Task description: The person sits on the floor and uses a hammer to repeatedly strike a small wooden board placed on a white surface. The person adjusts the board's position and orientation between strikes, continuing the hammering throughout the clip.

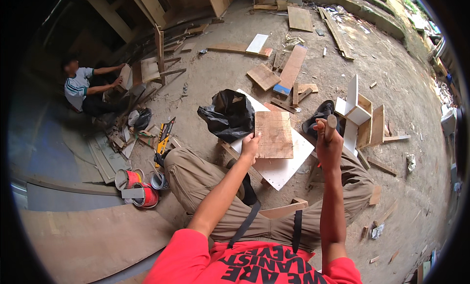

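Over a white surface [278, 172] set between the person's legs, the left hand [251, 147] grips a rough wooden board [274, 137] by its near left edge, thumb on the upper face; whether the board rests on the white panel or is lifted just above it cannot be told. To the right, the right hand [328, 143] is raised, its fingers wrapped round a wooden handle [331, 121] seen nearly end on, so the rest of that tool is hard to make out. Just left of the board, at the far left edge of the surface, sits an open black plastic bag [227, 115]. Farther left, a yellow and black handsaw [165, 135] lies tilted beside the person's foot, and nearer, two red cans [147, 196] stand close together. On the right, a small frame of white and bare wooden panels [362, 113] lies on the floor [411, 196] near a dark shoe. Beyond the surface lies a reddish-brown plank [294, 66] with a blue end, among scattered offcuts. At the far left, a seated co-worker [78, 90] has both hands on a wooden block [126, 77]
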`<move>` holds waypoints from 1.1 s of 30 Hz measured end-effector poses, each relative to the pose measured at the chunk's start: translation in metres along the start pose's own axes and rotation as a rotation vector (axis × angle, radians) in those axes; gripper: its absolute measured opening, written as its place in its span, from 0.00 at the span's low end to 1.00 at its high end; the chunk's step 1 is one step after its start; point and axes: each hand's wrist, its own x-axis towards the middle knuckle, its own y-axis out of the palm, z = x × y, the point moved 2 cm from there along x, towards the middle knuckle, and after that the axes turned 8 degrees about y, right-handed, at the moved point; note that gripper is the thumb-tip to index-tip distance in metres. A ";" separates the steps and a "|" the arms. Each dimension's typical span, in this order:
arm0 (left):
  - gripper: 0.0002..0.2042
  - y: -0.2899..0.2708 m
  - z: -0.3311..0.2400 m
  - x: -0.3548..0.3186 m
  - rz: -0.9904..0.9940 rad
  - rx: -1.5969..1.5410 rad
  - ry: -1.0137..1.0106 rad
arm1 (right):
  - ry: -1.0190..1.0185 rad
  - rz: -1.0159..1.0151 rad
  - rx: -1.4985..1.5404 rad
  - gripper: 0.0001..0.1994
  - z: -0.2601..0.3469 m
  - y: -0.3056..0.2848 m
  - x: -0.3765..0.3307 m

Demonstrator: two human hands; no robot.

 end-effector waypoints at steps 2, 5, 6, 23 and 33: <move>0.16 -0.011 0.018 0.002 -0.053 0.331 0.220 | -0.182 0.062 0.030 0.11 0.016 0.002 -0.004; 0.22 0.010 -0.003 -0.013 -0.201 0.945 0.598 | -0.414 0.120 -0.016 0.17 0.016 0.003 -0.006; 0.24 0.016 -0.014 -0.018 -0.198 1.054 0.713 | -0.426 0.179 -0.009 0.17 0.009 0.005 -0.009; 0.15 0.107 -0.002 -0.020 0.412 -0.293 -0.694 | -0.838 0.619 -0.245 0.18 -0.023 0.015 -0.056; 0.10 0.135 -0.011 -0.002 0.304 -0.208 -0.275 | 0.936 0.733 0.746 0.24 -0.072 -0.012 -0.062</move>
